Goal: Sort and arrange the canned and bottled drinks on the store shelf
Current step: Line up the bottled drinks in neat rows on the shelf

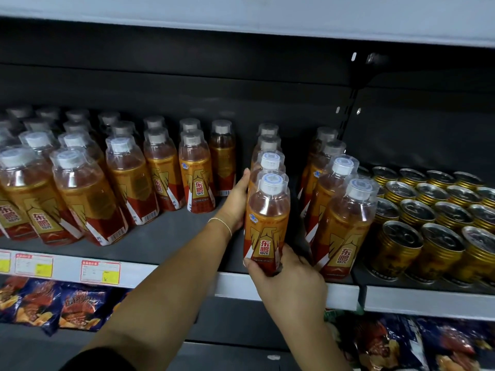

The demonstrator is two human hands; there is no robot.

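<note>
Both hands are on one front bottle (267,215) of amber drink that stands near the front edge of the shelf (171,226), at the head of a row (268,145) running towards the back wall. The right hand (289,282) grips its base from below, thumb on the red label and fingers curled round the far side. The left hand (235,202), a thin bracelet (223,223) at its wrist, lies flat against the bottle's left side with the thumb pointing up; its fingers pass behind the bottle, so I cannot tell whether they curl round it. More of the same bottles (88,199) fill the shelf's left part, and another row (345,218) stands just to the right. Gold cans (434,231) crowd the right end, cut off by the frame. Price tags (100,271) on the front edge are too blurred to read. Snack bags (53,303) below are partly hidden by the arms.
</note>
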